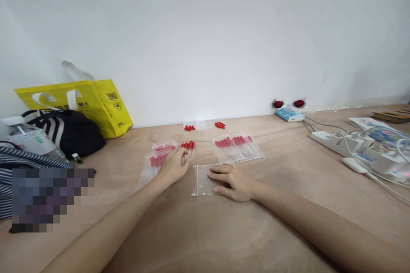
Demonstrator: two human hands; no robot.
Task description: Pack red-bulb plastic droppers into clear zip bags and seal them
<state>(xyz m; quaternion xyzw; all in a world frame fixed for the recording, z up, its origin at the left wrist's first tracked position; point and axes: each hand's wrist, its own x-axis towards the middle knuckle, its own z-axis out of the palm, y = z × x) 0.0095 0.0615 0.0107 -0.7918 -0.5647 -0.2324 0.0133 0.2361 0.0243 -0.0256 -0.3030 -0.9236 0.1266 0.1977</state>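
My left hand point(175, 164) has its fingers bent and drawn together at a small bunch of red-bulbed droppers point(188, 145) with clear stems. The fingers cover part of the stems, so how many they grip is hidden. Flat on a clear zip bag point(202, 181), my right hand point(235, 182) spreads its fingers and holds nothing. The bag lies flat with its red-lined seal to the left. Left of my left hand, partly under it, are clear bags of droppers point(156, 161). Beyond my right hand lie more bagged droppers point(238, 145) in two fans.
Two clusters of small red bulbs point(189, 128) lie at the wall. A yellow bag point(112, 106), black cloth bag point(80, 132) and plastic bottle point(41, 140) crowd the left. Right are a blue tissue pack point(290, 114), dark red roses point(299, 103) and a cabled power strip point(329, 143).
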